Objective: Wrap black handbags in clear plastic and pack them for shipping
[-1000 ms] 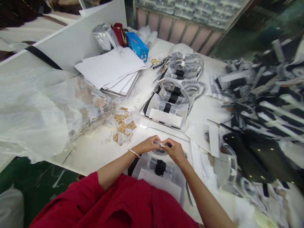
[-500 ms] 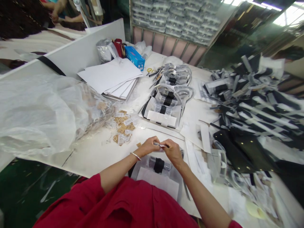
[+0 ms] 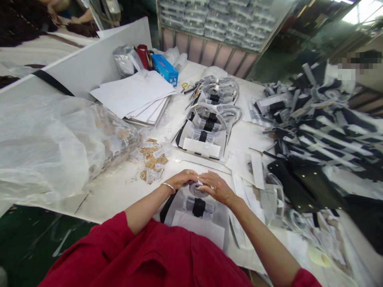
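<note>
In front of my body lies a black bag [image 3: 166, 208] partly covered in white and clear wrapping, with a black band [image 3: 198, 207] round its plastic-wrapped middle. Above its far edge my left hand [image 3: 183, 179] has its fingers curled and pinches a small white piece [image 3: 199, 181]. My right hand [image 3: 218, 188] meets it from the other side, fingertips and thumb at the same piece. Just beneath the fingers a greyish, plastic-wrapped loop [image 3: 197, 191] shows, partly hidden by both hands.
Several wrapped bags [image 3: 202, 147] lie in a row farther back. Brown and white tags [image 3: 154, 157] are scattered to the left, beside a large clear plastic bag [image 3: 44, 147]. White sheets [image 3: 134, 93] and a blue box [image 3: 164, 69] sit behind; black wrapped pieces [image 3: 326, 131] pile up right.
My right hand's fingers have straightened from a tight pinch, and both hands sit slightly lower over the loop. The greyish loop now shows under them. The view has shifted a little.
</note>
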Available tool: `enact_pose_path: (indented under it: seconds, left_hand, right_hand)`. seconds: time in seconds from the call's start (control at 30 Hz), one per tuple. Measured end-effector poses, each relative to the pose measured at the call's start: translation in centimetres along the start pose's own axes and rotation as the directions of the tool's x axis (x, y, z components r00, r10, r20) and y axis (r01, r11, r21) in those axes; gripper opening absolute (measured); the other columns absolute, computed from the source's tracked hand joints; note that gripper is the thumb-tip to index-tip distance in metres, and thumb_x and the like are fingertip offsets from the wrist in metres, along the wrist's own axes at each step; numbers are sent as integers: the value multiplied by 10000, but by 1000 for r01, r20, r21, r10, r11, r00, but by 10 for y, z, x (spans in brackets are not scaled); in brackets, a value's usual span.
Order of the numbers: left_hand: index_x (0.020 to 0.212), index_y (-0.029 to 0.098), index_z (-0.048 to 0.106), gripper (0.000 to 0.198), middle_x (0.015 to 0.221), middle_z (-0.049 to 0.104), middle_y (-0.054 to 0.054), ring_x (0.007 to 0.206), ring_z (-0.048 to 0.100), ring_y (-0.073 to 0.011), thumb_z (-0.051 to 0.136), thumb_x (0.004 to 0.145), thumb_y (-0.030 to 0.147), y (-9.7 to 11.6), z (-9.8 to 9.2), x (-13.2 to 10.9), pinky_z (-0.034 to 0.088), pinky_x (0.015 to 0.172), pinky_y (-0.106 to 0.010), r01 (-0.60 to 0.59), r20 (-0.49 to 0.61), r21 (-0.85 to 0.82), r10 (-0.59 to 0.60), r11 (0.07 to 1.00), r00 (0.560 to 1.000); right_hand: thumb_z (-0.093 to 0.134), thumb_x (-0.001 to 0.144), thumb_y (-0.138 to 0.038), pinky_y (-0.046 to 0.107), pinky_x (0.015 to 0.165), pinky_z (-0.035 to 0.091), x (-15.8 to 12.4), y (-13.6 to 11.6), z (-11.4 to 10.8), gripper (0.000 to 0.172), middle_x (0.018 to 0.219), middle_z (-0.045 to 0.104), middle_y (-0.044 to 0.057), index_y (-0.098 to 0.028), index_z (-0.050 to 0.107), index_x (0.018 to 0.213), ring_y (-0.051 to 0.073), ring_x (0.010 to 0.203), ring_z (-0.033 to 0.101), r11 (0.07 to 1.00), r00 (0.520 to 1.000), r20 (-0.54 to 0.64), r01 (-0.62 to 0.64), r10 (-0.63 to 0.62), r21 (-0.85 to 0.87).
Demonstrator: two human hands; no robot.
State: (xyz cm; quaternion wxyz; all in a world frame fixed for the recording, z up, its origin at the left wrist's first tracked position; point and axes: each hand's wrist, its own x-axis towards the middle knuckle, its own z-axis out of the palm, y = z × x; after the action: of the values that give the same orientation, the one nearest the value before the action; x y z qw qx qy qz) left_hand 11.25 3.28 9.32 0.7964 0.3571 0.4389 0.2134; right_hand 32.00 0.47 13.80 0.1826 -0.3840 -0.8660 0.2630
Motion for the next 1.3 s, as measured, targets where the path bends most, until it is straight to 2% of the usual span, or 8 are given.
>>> enact_pose_path:
  seconds: [0.13,0.4,0.53,0.63,0.77,0.93,1.13,1.3]
  left_hand:
    - [718,134,631,222,629,641,-13,619,587,-132,668,569,296,-3,-9,14,433,602,-246,47,48,2,-47,999,998]
    - [610,169,551,193,542,572,13,558,553,-150,617,643,348,-21,-27,56,461,554,-278,149,-87,163,-136,975,987]
    - [656,167,554,154,589,553,20,621,555,-162,595,675,314,-26,-30,64,470,607,-284,128,-164,330,-77,935,984]
    - [810,164,614,206,796,628,-14,861,594,-213,663,629,249,-32,-29,59,489,800,-329,88,-190,461,2,883,982]
    - [1116,190,611,447,1171,600,-86,1192,487,-264,673,674,173,-49,-23,39,376,1048,-422,-66,-149,719,246,692,958]
    - [1214,205,564,383,1344,522,-116,1276,445,-258,558,833,159,-66,-18,28,354,1086,-465,-206,-24,917,563,341,826]
    - [1088,197,578,265,1067,646,-64,1018,584,-208,483,856,112,-64,-25,38,467,938,-376,-297,107,910,528,289,842]
    - [1023,191,591,199,1019,663,-57,976,598,-203,490,867,121,-70,-29,44,464,905,-348,-298,123,923,550,242,826]
  right_hand:
    - [468,981,-286,476,1093,394,7,14,9,281,1173,709,44,-299,689,1153,198,1149,627,996,996,15,-84,83,40]
    - [740,792,-314,451,992,471,15,64,74,376,1148,703,119,-212,667,1146,258,1092,638,989,988,-51,-146,145,-15]
    - [672,846,-271,412,920,495,8,76,104,250,1074,722,113,-195,679,1083,253,1014,654,963,954,-145,-269,263,-20]
    - [624,873,-231,394,910,480,1,78,117,225,1078,724,102,-185,676,1088,249,1005,651,954,945,-152,-297,288,-36]
    - [561,922,-257,379,913,444,-3,74,124,227,1094,720,91,-203,675,1110,240,1021,638,946,936,-188,-316,298,-70]
    - [482,975,-273,367,907,410,-1,66,130,263,1100,721,94,-193,662,1149,225,1013,630,938,927,-266,-312,265,-151]
    - [496,973,-278,365,912,405,-3,68,137,273,1111,718,85,-196,651,1182,216,1017,623,932,914,-318,-319,253,-173]
    - [538,944,-289,377,923,439,-2,74,131,271,1134,712,66,-234,658,1182,223,1037,626,941,922,-244,-328,301,-79]
